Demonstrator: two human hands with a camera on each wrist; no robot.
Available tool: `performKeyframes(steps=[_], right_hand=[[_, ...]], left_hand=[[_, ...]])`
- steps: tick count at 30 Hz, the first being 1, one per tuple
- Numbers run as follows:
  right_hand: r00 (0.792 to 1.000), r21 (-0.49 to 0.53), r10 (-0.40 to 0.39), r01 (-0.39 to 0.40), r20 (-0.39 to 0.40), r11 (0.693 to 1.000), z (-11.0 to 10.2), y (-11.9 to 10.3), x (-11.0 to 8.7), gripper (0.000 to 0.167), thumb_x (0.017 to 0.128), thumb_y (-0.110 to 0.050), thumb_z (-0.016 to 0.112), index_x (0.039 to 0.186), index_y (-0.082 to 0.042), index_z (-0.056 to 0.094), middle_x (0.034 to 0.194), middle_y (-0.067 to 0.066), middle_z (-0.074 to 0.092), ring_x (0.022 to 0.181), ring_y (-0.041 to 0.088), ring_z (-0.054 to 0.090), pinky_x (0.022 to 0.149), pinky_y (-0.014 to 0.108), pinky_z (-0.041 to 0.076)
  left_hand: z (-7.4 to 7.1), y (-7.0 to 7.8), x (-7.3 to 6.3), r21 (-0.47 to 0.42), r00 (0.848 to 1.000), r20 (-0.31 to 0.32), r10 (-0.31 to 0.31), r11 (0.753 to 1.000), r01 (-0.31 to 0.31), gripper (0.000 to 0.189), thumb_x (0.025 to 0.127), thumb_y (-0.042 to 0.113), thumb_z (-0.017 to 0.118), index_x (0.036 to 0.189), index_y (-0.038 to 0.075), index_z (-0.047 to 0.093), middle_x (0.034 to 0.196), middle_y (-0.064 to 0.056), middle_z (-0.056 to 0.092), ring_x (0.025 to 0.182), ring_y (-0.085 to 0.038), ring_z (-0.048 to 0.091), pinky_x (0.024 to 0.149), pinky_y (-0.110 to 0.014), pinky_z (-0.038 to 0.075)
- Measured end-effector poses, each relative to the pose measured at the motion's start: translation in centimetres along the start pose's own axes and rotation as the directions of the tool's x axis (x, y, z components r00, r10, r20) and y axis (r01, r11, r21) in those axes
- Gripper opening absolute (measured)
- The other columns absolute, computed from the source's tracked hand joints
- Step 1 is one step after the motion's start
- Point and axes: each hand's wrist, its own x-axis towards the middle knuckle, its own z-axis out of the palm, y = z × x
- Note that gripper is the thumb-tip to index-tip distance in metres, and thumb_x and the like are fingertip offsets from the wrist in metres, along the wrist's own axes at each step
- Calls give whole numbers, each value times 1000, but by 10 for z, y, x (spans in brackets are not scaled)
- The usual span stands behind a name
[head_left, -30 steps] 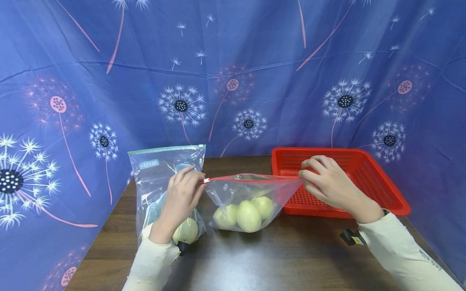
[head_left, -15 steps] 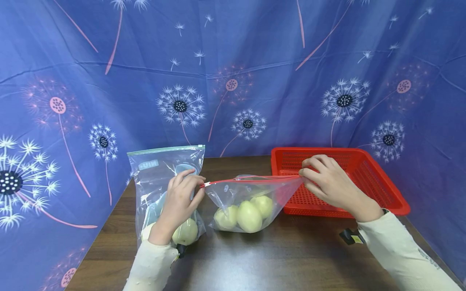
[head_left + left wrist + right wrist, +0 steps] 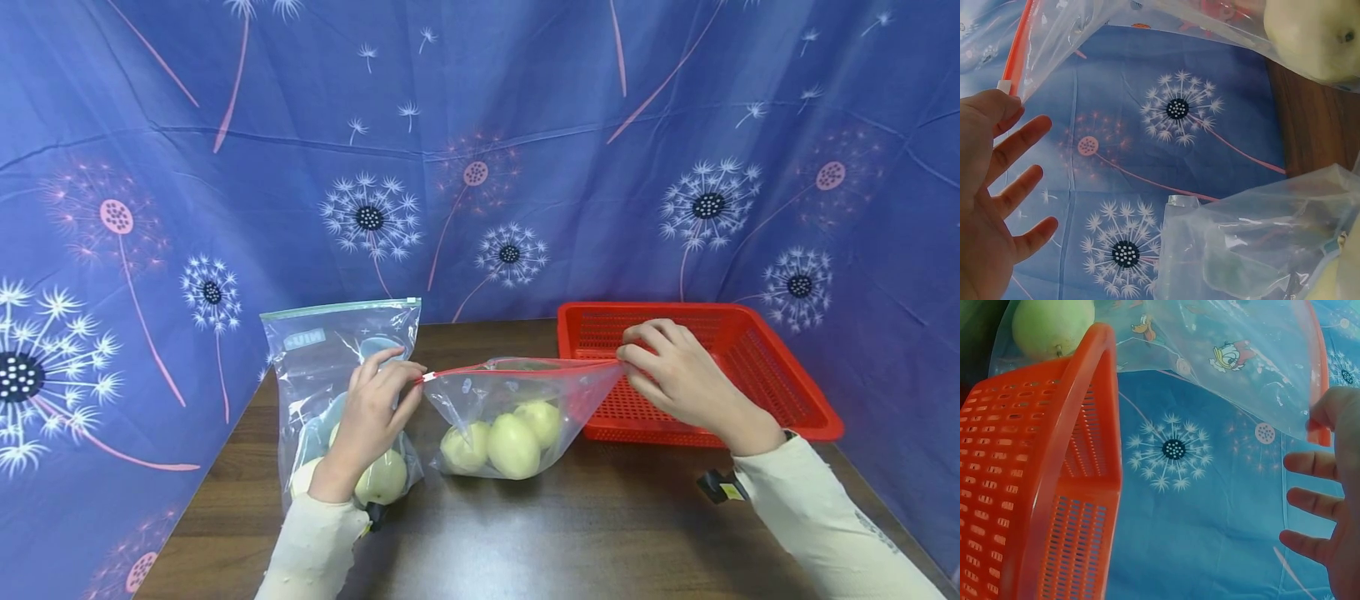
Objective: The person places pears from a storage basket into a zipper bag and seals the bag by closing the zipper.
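A clear slider zip bag (image 3: 480,400) with a red zip strip hangs between both hands, several pale green, pear-like fruits (image 3: 513,446) at its bottom. My left hand (image 3: 375,408) pinches the strip's left end between thumb and forefinger, right at the white slider (image 3: 429,377); the left wrist view has its other fingers spread apart. The strip's right end is pinched by my right hand (image 3: 675,371), in front of the red basket. In the right wrist view, cartoon figures (image 3: 1230,356) show on the bag. The strip is drawn taut, nearly level.
A second clear bag (image 3: 322,350) with a green zip strip stands at the left, similar fruits (image 3: 382,477) inside, partly behind my left hand. The red plastic basket (image 3: 795,367) sits at the back right of the wooden table (image 3: 600,517). A blue dandelion-print cloth (image 3: 585,183) hangs behind.
The left end of the red zip strip dips slightly with my left hand, then rises a little. My right hand, the fruits and the basket stay nearly in place.
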Motion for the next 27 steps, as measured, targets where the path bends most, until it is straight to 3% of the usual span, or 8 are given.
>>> performKeyframes(steps=[4, 9, 12, 22, 27], right_hand=[[1000, -15, 26, -26, -2, 1000, 3, -3, 0, 22, 89, -18, 49, 98, -5, 64, 105, 16, 60, 97, 38, 53, 80, 56, 43], [998, -47, 27, -29, -56, 998, 9, -14, 6, 34, 92, -29, 43, 101, -2, 61, 106, 18, 60, 98, 40, 52, 85, 59, 40], [996, -85, -3, -5, -93, 996, 15, -23, 12, 41, 94, -36, 40, 104, -3, 61, 108, 19, 59, 99, 41, 52, 86, 59, 38], [970, -139, -127, 100, -206, 985, 37, -55, 44, 38, 90, -38, 48, 104, -7, 63, 105, 18, 60, 96, 40, 54, 80, 59, 39], [965, -158, -173, 143, -196, 977, 49, -72, 61, 33, 91, -36, 51, 106, -8, 62, 106, 15, 59, 98, 37, 55, 83, 59, 40]], left_hand=[[1, 2, 1, 3, 1000, -2, -5, 1000, 5, 10, 88, 9, 65, 97, 5, 68, 101, -7, 71, 115, -38, 57, 86, -59, 42], [3, 4, 2, 4, 1000, -2, -7, 1000, 7, 10, 88, 8, 65, 97, 5, 67, 99, -6, 71, 113, -39, 58, 84, -57, 43], [5, 5, 3, 3, 1000, -1, -10, 1000, 10, 10, 87, 7, 66, 97, 5, 67, 98, -6, 71, 112, -39, 59, 85, -58, 43], [9, 8, 3, -6, 1000, -6, -21, 1000, 21, 11, 86, 6, 67, 97, 5, 66, 94, -5, 71, 111, -37, 60, 83, -58, 45], [10, 9, 3, -15, 1000, 12, -21, 1000, 21, 10, 88, 8, 65, 97, 6, 66, 95, -5, 70, 113, -35, 59, 83, -56, 45]])
